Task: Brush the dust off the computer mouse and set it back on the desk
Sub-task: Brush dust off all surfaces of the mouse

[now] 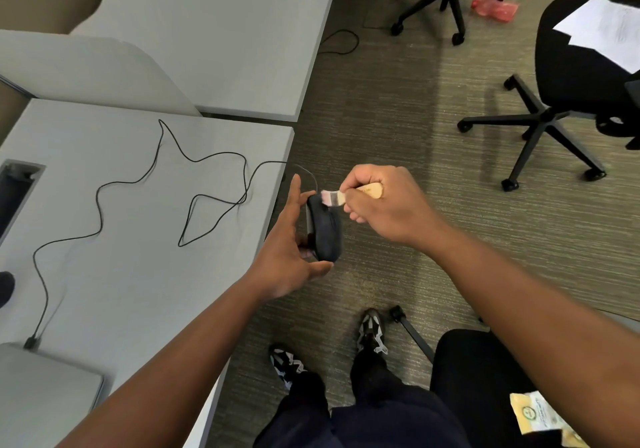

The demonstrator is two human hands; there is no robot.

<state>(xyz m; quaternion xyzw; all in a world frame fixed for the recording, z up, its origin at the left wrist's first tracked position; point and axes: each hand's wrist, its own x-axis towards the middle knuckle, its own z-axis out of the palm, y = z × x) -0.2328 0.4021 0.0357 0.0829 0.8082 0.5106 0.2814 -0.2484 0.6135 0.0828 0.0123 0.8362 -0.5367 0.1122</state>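
mouse held off the tabletop edge, brush bristles on its front

the black computer mouse (323, 229) sits in the air just past the right edge of the pale grey tabletop (114, 274), over the carpet, not resting on anything but the left hand (287, 257). that hand's grip is wrapped around it from the tabletop side: thumb under the near end, fingers straight up along the far side, palm partly open. the mouse looks smooth and matt, rounded like a pebble, tipped on its side.

the right hand (384, 205) is closed in a pinch on a small brush (349, 195) with a light wooden handle and a short flat tuft of pale bristles. the bristles touch the front end of the mouse.

the mouse's thin black cable (100, 205) runs back onto the tabletop in loose loops and ends at a plug beside a grey laptop corner (45, 388) at the near left. the tabletop is otherwise flat and bare next to the mouse, with a straight right edge.

right of the mouse, the ribbed grey-brown carpet (398, 101) lies open as far as a black office chair (571, 101) with papers on its seat, well apart from the mouse.
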